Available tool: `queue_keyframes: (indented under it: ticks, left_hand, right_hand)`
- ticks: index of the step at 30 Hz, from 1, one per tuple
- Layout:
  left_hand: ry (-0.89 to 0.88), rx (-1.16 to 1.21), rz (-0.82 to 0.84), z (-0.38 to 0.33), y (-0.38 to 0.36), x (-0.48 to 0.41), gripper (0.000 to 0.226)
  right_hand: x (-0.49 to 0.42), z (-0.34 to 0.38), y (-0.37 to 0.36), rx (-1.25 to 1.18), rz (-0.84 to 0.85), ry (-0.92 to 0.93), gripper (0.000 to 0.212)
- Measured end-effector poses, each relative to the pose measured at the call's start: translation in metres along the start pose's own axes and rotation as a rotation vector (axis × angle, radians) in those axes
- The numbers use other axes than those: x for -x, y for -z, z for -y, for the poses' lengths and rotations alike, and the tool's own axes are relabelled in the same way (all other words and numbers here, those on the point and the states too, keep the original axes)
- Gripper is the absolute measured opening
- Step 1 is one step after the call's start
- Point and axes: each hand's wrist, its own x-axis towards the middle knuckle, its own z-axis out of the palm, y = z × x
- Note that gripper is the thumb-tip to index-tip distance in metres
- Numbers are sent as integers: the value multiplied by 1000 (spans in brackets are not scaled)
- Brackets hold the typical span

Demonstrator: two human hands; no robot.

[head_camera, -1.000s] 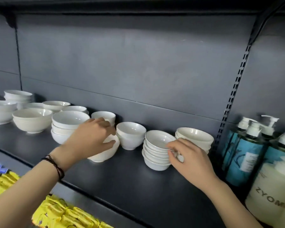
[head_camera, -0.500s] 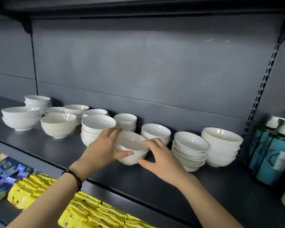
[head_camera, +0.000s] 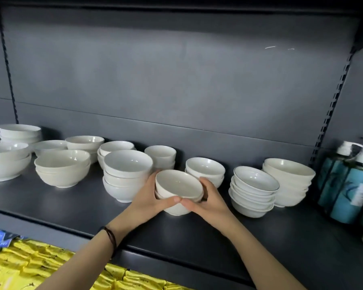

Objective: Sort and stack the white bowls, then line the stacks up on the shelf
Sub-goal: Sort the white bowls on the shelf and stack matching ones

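Observation:
A small stack of white bowls (head_camera: pixel 177 185) stands on the dark shelf (head_camera: pixel 71 208) in the middle. My left hand (head_camera: pixel 149 197) cups its left side and my right hand (head_camera: pixel 208 197) cups its right side, thumbs meeting in front. More white bowl stacks stand around it: a stack of three (head_camera: pixel 127 174) to the left, a tilted stack of shallow bowls (head_camera: pixel 253 191) to the right, and a wider stack (head_camera: pixel 289 181) beyond that. A short stack (head_camera: pixel 205 170) sits just behind my right hand.
Further left are wide bowls (head_camera: pixel 62 167) and a large bowl (head_camera: pixel 6 162), with more stacks at the back (head_camera: pixel 19 132). Blue pump bottles (head_camera: pixel 348 183) crowd the shelf's right end. Yellow packets (head_camera: pixel 19 266) lie on the lower shelf.
My right hand left the tilted stack on the right and came to the middle bowls. Both hands now close around that small stack, thumbs touching in front.

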Motion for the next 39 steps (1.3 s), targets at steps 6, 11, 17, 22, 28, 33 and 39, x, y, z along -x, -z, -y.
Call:
queue_keyframes:
  ticks: [6,11,17,22,28,33,39]
  left_hand:
    - [-4,77,-80,-3,-7,1,77]
    - [43,154,-102,-3,-7,1,82]
    - [26,230,-110,-6,-8,1,78]
    - [29,239,-129,-5,-9,-2,89]
    - [26,241,-90,-11,-8,1,74]
    - [15,193,-62,-10,-5,1,74]
    - [-29,101,-12,-25,6,-12,92]
  right_hand:
    - [2,-4,0,-116,-9,-74,69]
    - [3,-1,2,-173,23,-30,64]
    - [1,1,1,-181,-5,1,72]
    - [3,3,-4,-196,4,2,63]
    - [5,2,-10,-252,-18,-65,94]
    - [9,5,-10,-208,-53,-64,94]
    - [8,18,-8,-200,-141,-14,75]
